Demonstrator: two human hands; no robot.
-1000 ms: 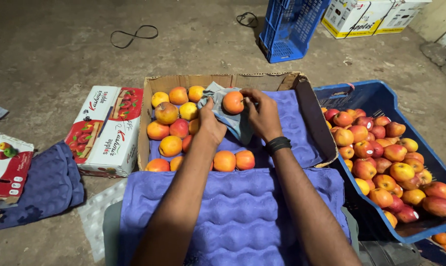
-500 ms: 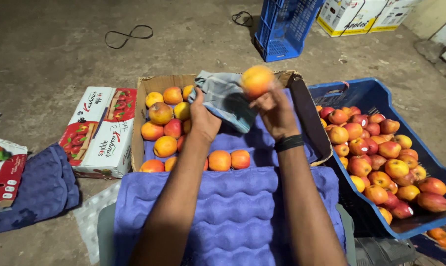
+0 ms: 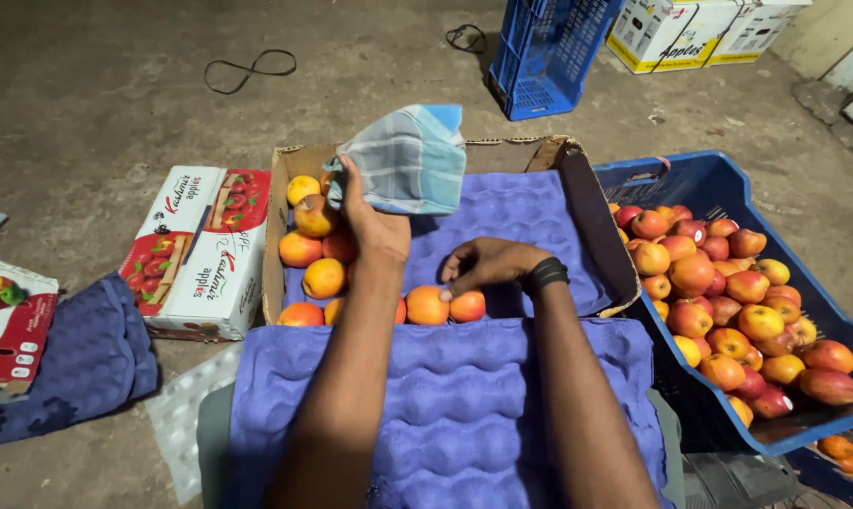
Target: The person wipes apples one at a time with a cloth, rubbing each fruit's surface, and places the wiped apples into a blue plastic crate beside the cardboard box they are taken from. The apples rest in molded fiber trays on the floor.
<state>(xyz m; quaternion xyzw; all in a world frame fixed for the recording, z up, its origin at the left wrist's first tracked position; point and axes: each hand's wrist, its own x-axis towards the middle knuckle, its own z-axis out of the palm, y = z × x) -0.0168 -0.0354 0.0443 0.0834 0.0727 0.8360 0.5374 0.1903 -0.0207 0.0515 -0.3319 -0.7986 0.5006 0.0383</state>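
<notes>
Purple moulded-pulp fruit trays stacked nearest, at six o'clock. Just beyond, right hand with a black wristband, fingers curled down onto a red-orange apple seated in the purple tray liner of an open brown cardboard box; more apples in rows at nine o'clock inside it. Left hand raised, clenched on a blue-grey checked cloth. At three o'clock, dark blue plastic crate full of red and yellow apples. At nine o'clock, red-and-white printed carton on the concrete floor. At twelve o'clock, upright blue crate and white cartons.
</notes>
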